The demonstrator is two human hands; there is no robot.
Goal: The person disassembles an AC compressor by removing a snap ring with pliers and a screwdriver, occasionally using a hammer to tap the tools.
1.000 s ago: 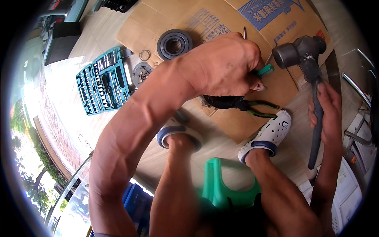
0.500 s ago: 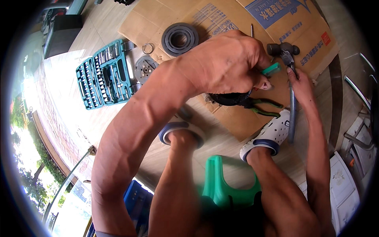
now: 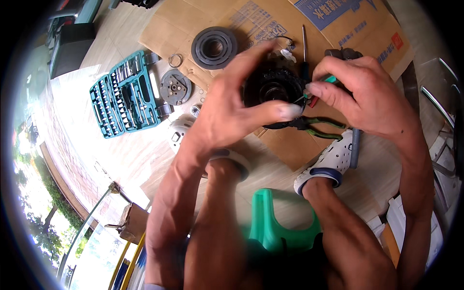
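Observation:
My left hand (image 3: 229, 108) is spread wide, thumb and fingers apart, around a black round machine part (image 3: 275, 84) with a ring-shaped centre; whether it touches the part is hard to tell. Between the thumb and fingers of my right hand (image 3: 365, 94) is a slim green-handled screwdriver (image 3: 330, 79), its tip pointing at the part's right edge. Beside the part lie pliers with green handles (image 3: 325, 128). Another screwdriver (image 3: 304, 48) with a dark handle lies behind. A hammer (image 3: 356, 150) rests on the right, its head partly hidden behind my right hand.
Flattened cardboard (image 3: 285, 150) lies under the work. A black pulley (image 3: 214, 47), a round metal plate (image 3: 175, 88) and a metal ring (image 3: 175, 60) lie to the left, near an open teal socket set (image 3: 126, 99). A green stool (image 3: 263, 217) is beneath me.
My right hand has let go of the hammer and now holds the green-handled screwdriver, which was in my left hand. My left hand has moved left and opened, uncovering the black part.

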